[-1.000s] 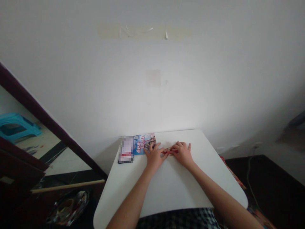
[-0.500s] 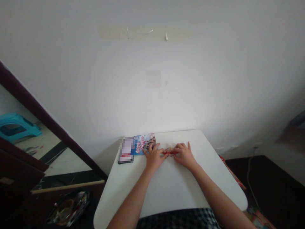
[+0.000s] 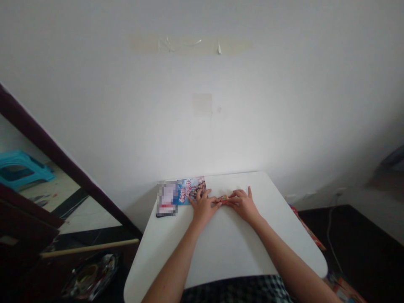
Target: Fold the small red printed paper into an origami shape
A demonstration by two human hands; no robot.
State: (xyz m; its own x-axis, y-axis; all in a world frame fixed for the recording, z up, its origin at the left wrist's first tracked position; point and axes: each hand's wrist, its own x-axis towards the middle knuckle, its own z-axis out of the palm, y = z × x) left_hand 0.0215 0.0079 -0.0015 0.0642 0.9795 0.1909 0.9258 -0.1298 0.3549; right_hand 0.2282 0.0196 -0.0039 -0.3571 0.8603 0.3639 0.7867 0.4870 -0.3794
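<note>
Both my hands rest on a white table near its far edge. Between their fingertips lies a small red and orange piece, perhaps folded paper. My left hand pinches its left end, and my right hand presses its right end with fingers bent. Just left of my left hand lies a colourful printed leaflet, its corner under my fingertips. Beside that sits a dark phone, blurred out.
A white wall stands right behind the table. At the left, a dark door frame runs diagonally, with a blue plastic stool beyond it. A wooden stick and a shiny bag lie on the dark floor.
Both hands have shifted slightly toward the wall. The red piece between them looks shorter and more bunched than one second ago.
</note>
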